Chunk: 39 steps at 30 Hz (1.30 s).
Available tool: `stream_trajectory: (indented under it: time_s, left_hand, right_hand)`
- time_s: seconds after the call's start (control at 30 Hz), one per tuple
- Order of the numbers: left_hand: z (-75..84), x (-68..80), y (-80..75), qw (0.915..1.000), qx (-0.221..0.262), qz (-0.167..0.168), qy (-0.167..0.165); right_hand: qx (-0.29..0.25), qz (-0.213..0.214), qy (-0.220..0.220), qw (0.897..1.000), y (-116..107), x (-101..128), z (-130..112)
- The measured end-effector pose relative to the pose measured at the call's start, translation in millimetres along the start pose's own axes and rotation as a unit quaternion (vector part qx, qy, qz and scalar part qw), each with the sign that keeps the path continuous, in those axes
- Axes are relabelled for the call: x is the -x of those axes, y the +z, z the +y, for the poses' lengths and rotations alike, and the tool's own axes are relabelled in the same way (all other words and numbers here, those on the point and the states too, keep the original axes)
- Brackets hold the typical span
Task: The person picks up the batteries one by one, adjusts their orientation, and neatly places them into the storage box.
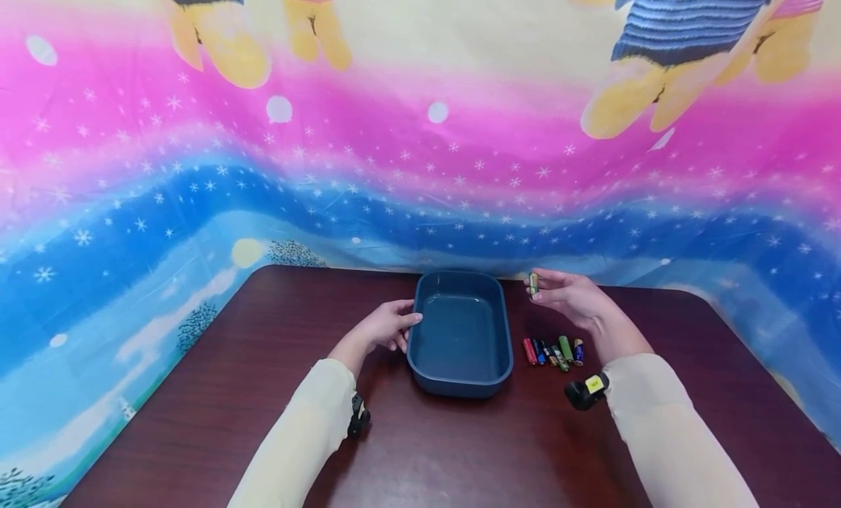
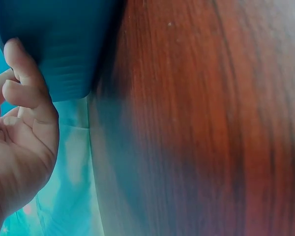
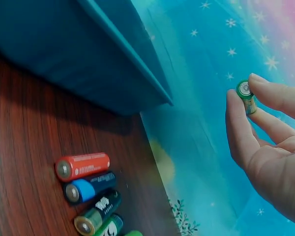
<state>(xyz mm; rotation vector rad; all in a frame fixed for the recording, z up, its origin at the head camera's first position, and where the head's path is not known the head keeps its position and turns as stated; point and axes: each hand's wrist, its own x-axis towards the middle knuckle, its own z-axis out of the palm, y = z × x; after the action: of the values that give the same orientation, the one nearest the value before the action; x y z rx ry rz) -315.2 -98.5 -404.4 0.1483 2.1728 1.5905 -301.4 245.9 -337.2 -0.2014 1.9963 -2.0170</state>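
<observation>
A dark blue rectangular tray (image 1: 461, 376) stands empty in the middle of the brown table (image 1: 197, 420). My left hand (image 1: 384, 325) rests against the tray's left wall, and the left wrist view shows its fingertips (image 2: 17, 56) touching the blue wall (image 2: 59, 44). My right hand (image 1: 571, 296) hovers right of the tray's far corner and pinches a small green battery (image 1: 533, 282) between thumb and fingers; the battery (image 3: 246, 96) shows end-on in the right wrist view. Several batteries (image 1: 553, 351) lie in a row on the table below that hand, a red one (image 3: 83, 165) nearest the tray (image 3: 88, 64).
A colourful plastic sheet with stars and cartoon figures (image 1: 420, 165) hangs behind the table and drapes past its edges. Bare wood lies left of the tray and in front of it. Wrist cameras (image 1: 588, 390) sit on both cream sleeves.
</observation>
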Motion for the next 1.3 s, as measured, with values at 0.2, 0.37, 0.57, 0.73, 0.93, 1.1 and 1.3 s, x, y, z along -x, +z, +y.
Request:
stream_trajectory:
  time_s: [0.2,0.37,0.57,0.73,0.93,1.1,1.3]
  left_hand:
    - [1.3,0.7,0.4,1.0,0.001,-0.002,0.0]
    - [1.3,1.0,0.3,1.0,0.003,-0.002,0.0]
    - [1.3,1.4,0.5,0.9999,0.012,-0.003,-0.001]
    - [1.4,1.2,-0.4,0.9998,0.021,-0.004,-0.003]
    - [1.3,1.3,-1.4,0.9995,0.03,-0.005,-0.004]
    - [0.4,1.7,-2.1,0.9996,0.028,-0.006,0.0]
    - [0.8,0.9,-2.6,0.9997,0.022,-0.01,0.001]
  right_hand:
    - [-0.017,-0.003,-0.005,1.0,6.8,-5.2,-3.4]
    - [-0.03,-0.003,-0.01,0.999,11.8,-10.2,-4.9]
    - [-0.021,-0.004,0.001,1.0,17.4,-17.4,-4.8]
    - [-0.034,-0.009,0.005,0.999,22.0,-23.8,-7.8]
    - [-0.034,-0.012,0.008,0.999,30.0,-30.6,-11.6]
    - [-0.037,-0.011,0.011,0.999,35.7,-36.9,-11.8]
    - [-0.043,-0.007,0.014,0.999,41.5,-43.1,-10.4]
